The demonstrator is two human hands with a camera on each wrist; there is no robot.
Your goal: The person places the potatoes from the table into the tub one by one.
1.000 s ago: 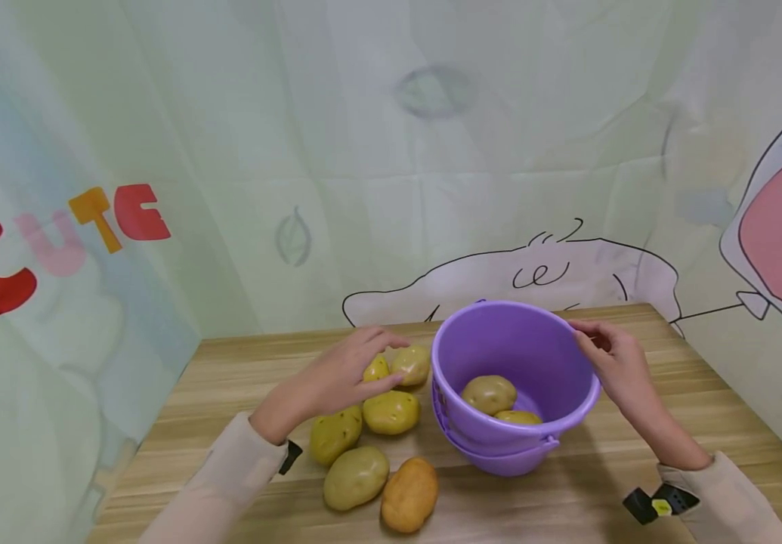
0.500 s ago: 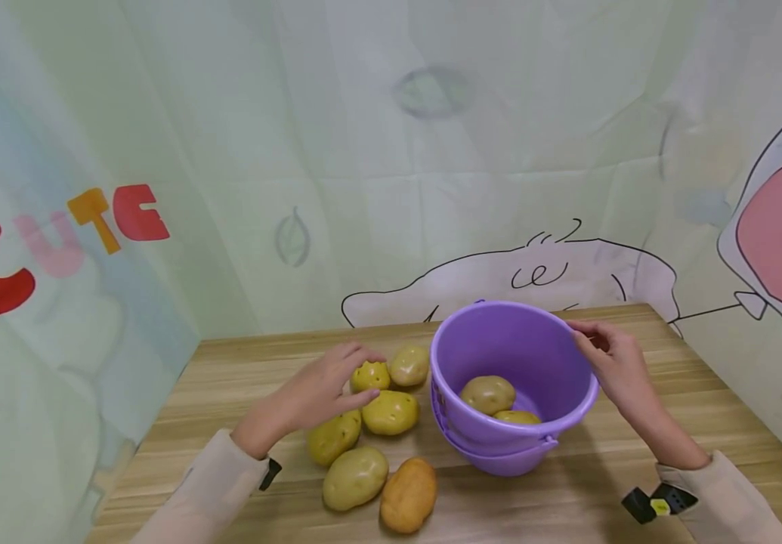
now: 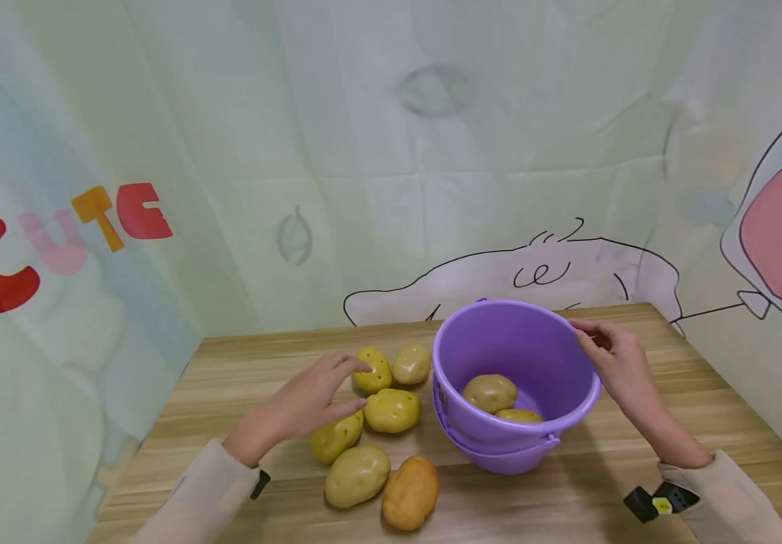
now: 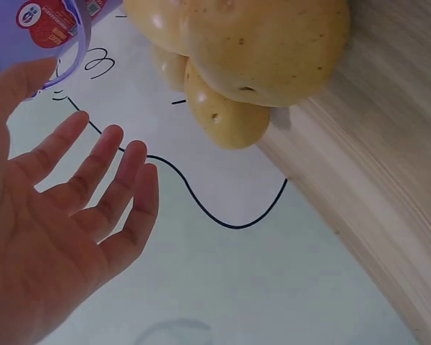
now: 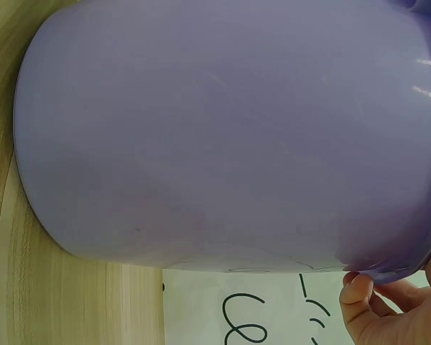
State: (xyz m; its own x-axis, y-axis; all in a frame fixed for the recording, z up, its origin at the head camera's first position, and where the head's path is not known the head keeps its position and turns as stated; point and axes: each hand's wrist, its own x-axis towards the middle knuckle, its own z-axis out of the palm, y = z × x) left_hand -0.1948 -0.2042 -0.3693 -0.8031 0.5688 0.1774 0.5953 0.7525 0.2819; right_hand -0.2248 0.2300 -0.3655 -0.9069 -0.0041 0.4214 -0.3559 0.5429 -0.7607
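Note:
My right hand [image 3: 615,363] pinches the right rim of a purple bucket [image 3: 506,446] that stands upright on the table. In the right wrist view the thumb and fingers [image 5: 357,298] are at the bucket's edge. Inside the bucket lie a tan potato [image 3: 489,394] and a yellow one, partly hidden by the front wall. My left hand [image 3: 302,400] holds nothing, its fingers spread and relaxed over the potatoes left of the bucket. Nearest to it are a yellow potato [image 3: 373,370] and another yellow potato [image 3: 392,411]. In the left wrist view the palm [image 4: 50,266] faces up into the camera.
Around these lie a pale potato [image 3: 412,364] at the back, a greenish-yellow potato [image 3: 336,438] partly under the left hand, an olive potato [image 3: 357,476] and an orange-brown potato [image 3: 410,493] in front. A printed curtain [image 3: 295,151] hangs behind the wooden table [image 3: 241,363].
My left hand has drawn back to the left and slightly down, away from the bucket, uncovering the yellow potato at the back. The right hand and bucket have stayed put.

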